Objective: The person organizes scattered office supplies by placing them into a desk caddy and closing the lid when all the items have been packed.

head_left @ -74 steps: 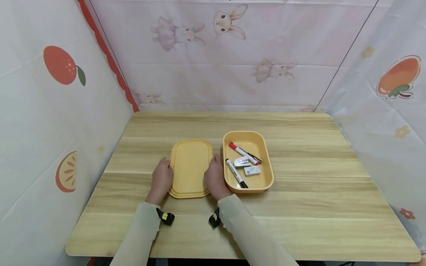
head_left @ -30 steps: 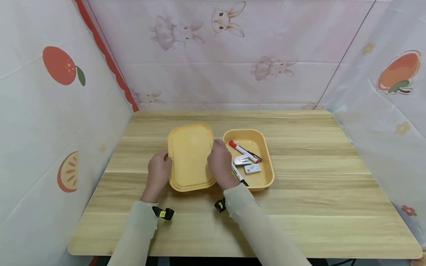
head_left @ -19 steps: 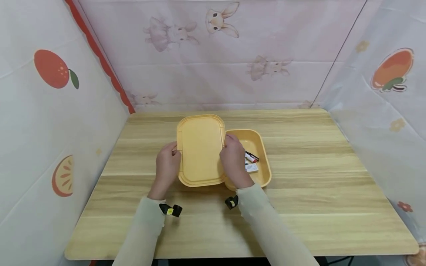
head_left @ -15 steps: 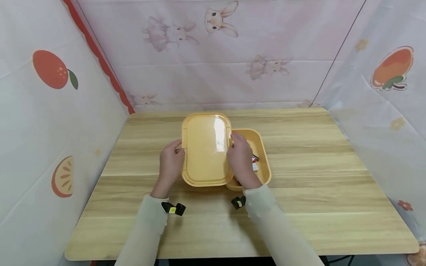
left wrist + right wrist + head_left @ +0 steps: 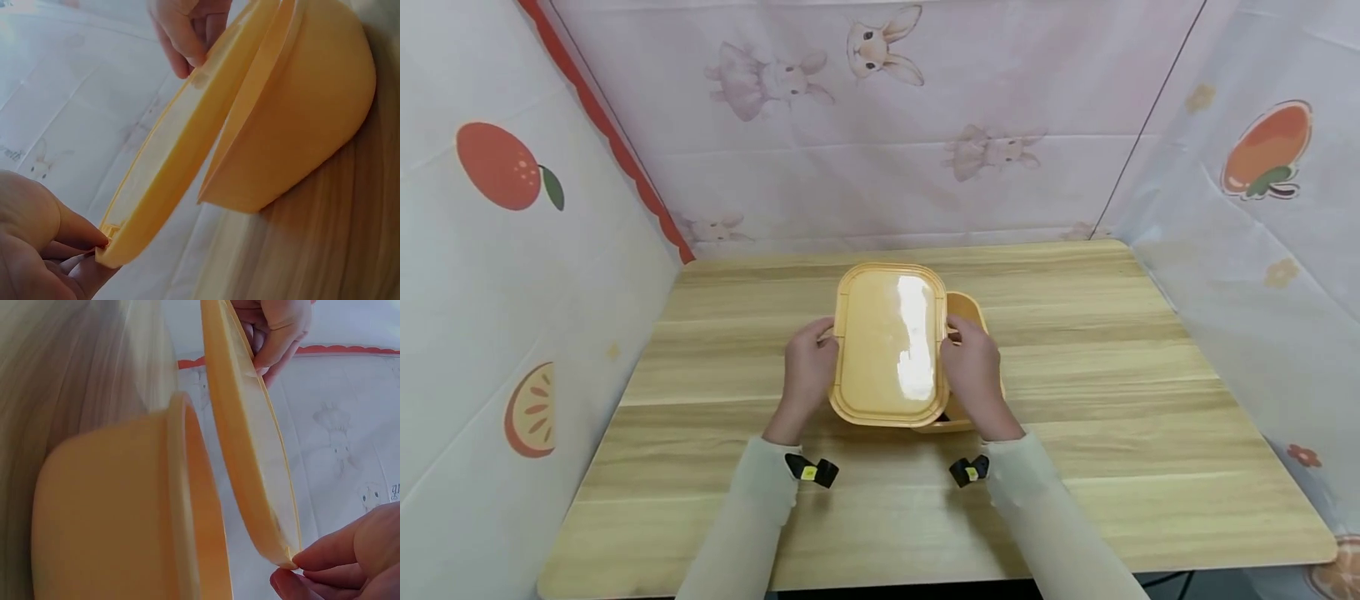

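Both hands hold a yellow rectangular lid [image 5: 880, 346] by its two long sides. My left hand [image 5: 808, 367] pinches the left edge between thumb and fingers, and my right hand [image 5: 973, 367] pinches the right edge. Beneath the lid stands a yellow open box [image 5: 967, 308]; the lid overlaps most of it in the head view. In both wrist views a gap shows between the lid [image 5: 181, 147] and the rim of the box [image 5: 181, 506]. Nearly everything inside the box is hidden by the lid and the right hand.
The box stands on a wood-grain table [image 5: 1112, 400]. Printed cloth walls enclose it at the back [image 5: 865, 183], left and right. A black camera on a strap [image 5: 812, 471] sits at the left wrist, with another [image 5: 970, 471] at the right.
The lid was raised off the table and carried right until it came over the box. The markers, eraser and other small items in the box went out of sight beneath it.
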Available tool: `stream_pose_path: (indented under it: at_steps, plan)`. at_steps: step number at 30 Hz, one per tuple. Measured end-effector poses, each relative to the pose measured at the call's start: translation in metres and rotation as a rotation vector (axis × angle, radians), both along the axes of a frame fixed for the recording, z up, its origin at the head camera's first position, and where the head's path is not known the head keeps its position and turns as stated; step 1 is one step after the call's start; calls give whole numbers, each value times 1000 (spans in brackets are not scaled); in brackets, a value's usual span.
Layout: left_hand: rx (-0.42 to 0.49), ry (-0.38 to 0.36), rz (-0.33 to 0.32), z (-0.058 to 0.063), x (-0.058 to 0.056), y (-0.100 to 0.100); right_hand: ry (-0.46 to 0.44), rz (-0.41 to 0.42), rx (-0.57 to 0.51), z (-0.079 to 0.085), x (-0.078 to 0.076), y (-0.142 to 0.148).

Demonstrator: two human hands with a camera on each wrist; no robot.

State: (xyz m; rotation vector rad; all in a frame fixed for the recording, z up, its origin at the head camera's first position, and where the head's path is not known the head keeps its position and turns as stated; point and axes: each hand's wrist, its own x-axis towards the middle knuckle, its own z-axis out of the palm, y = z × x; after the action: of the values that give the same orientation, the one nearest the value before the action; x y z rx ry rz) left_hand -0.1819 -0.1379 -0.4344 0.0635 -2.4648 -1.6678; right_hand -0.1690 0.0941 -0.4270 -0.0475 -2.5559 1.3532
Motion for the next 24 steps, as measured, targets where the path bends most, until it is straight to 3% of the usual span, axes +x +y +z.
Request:
stream_pose_path:
  at_steps: [12,20,24]
  plan:
    - [-5,-22,-39,-4,-3,30,28,-25,59,7,-12,37]
    - [-107,-26,-39,-1,-6,45,-8,-51,81,17,-15,56]
    - [-105,-23,-48,-2,-8,49,6,-55,92,22,-16,62]
